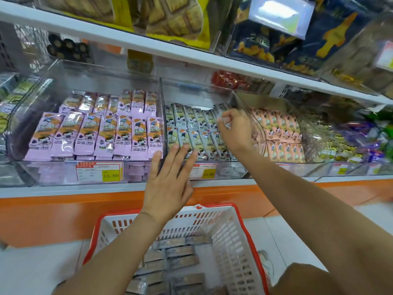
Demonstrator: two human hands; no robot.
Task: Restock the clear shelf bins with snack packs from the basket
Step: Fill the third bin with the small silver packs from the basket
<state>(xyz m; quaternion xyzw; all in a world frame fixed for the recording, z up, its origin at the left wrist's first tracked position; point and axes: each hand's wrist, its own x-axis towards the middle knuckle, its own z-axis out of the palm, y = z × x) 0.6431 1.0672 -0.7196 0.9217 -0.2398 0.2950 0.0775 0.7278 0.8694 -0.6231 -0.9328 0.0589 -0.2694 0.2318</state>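
A pack (pixel 221 110) is being pinched by the right hand (pixel 235 129) at the bin's (pixel 223 169) back-right corner; the left hand (pixel 169 185) is being held flat, fingers (pixel 181 153) straight.

A white shelf (pixel 63 189) carries three clear bins side by side, the left bin (pixel 32 116), the middle bin (pixel 225 169) and the right bin (pixel 258 126), while a red-rimmed basket (pixel 244 228) stands on the pale floor (pixel 32 269) below.

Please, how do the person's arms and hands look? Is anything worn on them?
The left hand and the right hand wear no gloves; no ring or watch can be seen. The left forearm and the right forearm are bare, with no sleeve in view.
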